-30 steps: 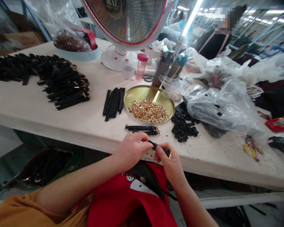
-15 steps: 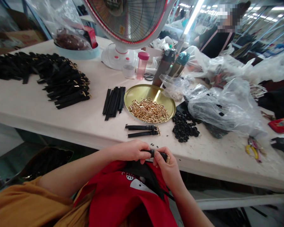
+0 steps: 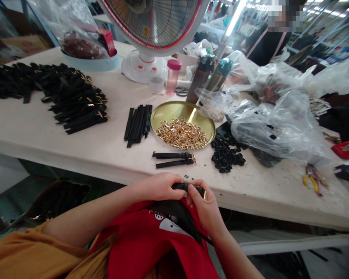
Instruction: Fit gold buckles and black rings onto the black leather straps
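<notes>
Both hands grip one black buckle strap (image 3: 180,186) above my lap, at the table's front edge. My left hand (image 3: 165,186) pinches its left part. My right hand (image 3: 202,193) is closed on the right part, where a gold buckle (image 3: 205,193) shows by the fingers. Just beyond lie a few similar black straps with gold buckles (image 3: 174,163). Behind them a round gold tray (image 3: 163,112) bears a heap of small gold buckles (image 3: 182,133). To its right is a pile of small black loops (image 3: 227,157); to its left, a bundle of plain black straps (image 3: 138,124).
A large pile of black buckled straps (image 3: 75,97) covers the table's left side. At the back stand a fan (image 3: 151,23), a pink-lidded bottle (image 3: 172,79) and dark bottles (image 3: 200,77). Clear plastic bags (image 3: 273,128) and yellow-handled pliers (image 3: 311,184) are on the right. Another person (image 3: 267,42) is beyond.
Both hands stay closed on the strap. The left fingers have shifted slightly, and more of the strap shows between the hands. The whole view has shifted a little.
</notes>
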Motion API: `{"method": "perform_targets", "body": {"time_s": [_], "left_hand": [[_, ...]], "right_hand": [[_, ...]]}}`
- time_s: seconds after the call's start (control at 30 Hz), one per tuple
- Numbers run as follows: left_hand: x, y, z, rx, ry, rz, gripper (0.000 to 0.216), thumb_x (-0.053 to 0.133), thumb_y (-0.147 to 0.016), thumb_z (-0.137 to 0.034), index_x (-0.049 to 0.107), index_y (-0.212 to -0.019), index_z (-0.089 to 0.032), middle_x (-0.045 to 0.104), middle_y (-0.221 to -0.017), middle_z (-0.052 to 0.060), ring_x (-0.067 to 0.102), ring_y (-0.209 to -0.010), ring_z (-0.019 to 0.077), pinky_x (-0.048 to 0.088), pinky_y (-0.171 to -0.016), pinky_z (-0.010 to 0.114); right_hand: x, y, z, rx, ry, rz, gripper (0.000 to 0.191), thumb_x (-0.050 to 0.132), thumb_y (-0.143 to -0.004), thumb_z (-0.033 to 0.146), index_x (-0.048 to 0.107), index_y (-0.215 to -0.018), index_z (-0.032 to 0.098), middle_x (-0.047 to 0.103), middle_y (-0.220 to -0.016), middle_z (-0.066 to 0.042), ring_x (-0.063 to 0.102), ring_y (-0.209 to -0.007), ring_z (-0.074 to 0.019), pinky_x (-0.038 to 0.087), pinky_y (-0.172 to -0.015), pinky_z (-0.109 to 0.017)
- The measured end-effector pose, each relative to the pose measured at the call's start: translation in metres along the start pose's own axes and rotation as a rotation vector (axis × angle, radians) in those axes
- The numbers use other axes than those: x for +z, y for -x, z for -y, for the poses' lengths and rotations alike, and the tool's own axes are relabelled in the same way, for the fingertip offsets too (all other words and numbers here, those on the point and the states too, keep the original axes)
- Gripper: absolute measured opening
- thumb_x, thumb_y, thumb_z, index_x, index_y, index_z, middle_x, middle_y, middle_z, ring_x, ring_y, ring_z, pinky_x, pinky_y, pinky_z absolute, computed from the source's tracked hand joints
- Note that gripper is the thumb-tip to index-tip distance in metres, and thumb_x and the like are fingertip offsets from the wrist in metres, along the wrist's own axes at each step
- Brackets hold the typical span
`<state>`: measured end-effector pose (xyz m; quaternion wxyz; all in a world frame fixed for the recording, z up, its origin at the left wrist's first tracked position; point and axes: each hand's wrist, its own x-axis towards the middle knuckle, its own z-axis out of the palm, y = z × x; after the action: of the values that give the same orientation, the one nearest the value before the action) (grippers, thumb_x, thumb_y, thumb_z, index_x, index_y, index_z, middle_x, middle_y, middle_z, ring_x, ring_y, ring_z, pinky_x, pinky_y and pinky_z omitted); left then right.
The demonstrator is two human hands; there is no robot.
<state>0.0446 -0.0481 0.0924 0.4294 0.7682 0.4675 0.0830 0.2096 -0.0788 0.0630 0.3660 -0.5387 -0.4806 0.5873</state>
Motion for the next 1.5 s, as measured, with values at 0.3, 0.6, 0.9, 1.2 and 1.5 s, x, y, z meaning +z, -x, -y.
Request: {"method": "perform_targets", "body": {"time_s": [0.3, 0.6, 0.9, 1.2, 1.5], "left_hand": [[0.03, -0.004, -0.005, -0.108, -0.215, -0.26, 0.025, 0.04, -0.077, -0.034, 0.057, -0.075, -0.017, 0.062, -0.071, 0.005, 0.055, -0.063, 0.0173, 0.033, -0.052, 0.024], [0.024, 0.0, -0.004, -0.066, -0.041, -0.181, 0.02, 0.043, -0.073, -0.03, 0.058, -0.075, -0.017, 0.062, -0.073, 0.002, 0.053, -0.065, 0.0156, 0.034, -0.054, 0.022], [0.003, 0.01, -0.008, -0.036, 0.428, 0.084, 0.021, 0.039, -0.076, -0.024, 0.055, -0.084, -0.015, 0.058, -0.081, 0.0, 0.051, -0.073, 0.0119, 0.04, -0.065, 0.02], [0.005, 0.013, -0.001, -0.149, 0.517, 0.197, 0.021, 0.043, -0.073, -0.031, 0.052, -0.08, -0.014, 0.047, -0.064, -0.003, 0.042, -0.055, 0.0089, 0.034, -0.049, 0.018], [0.016, 0.012, 0.004, -0.092, 0.352, 0.122, 0.02, 0.044, -0.074, -0.032, 0.052, -0.07, -0.014, 0.049, -0.064, -0.002, 0.043, -0.058, 0.0096, 0.031, -0.051, 0.019]], "right_hand": [[0.003, 0.0, -0.008, 0.012, 0.01, -0.094, 0.024, 0.054, -0.076, 0.042, 0.05, -0.081, 0.019, 0.05, -0.053, 0.005, 0.046, -0.047, -0.0095, 0.039, -0.046, -0.021], [-0.007, 0.0, -0.002, 0.012, 0.066, 0.04, 0.023, 0.057, -0.073, 0.038, 0.053, -0.084, 0.019, 0.056, -0.061, 0.003, 0.052, -0.054, -0.0108, 0.044, -0.052, -0.023], [-0.005, 0.003, -0.002, 0.027, -0.088, 0.071, 0.021, 0.055, -0.077, 0.038, 0.05, -0.085, 0.019, 0.053, -0.052, 0.006, 0.046, -0.046, -0.0075, 0.037, -0.047, -0.019], [-0.004, 0.006, -0.01, 0.066, -0.106, 0.083, 0.021, 0.057, -0.076, 0.037, 0.049, -0.082, 0.019, 0.051, -0.049, 0.006, 0.042, -0.044, -0.0067, 0.032, -0.044, -0.019], [-0.001, 0.009, -0.019, 0.207, -0.379, 0.109, 0.02, 0.061, -0.072, 0.033, 0.048, -0.078, 0.019, 0.048, -0.043, 0.007, 0.037, -0.04, -0.0049, 0.025, -0.041, -0.017]]}}
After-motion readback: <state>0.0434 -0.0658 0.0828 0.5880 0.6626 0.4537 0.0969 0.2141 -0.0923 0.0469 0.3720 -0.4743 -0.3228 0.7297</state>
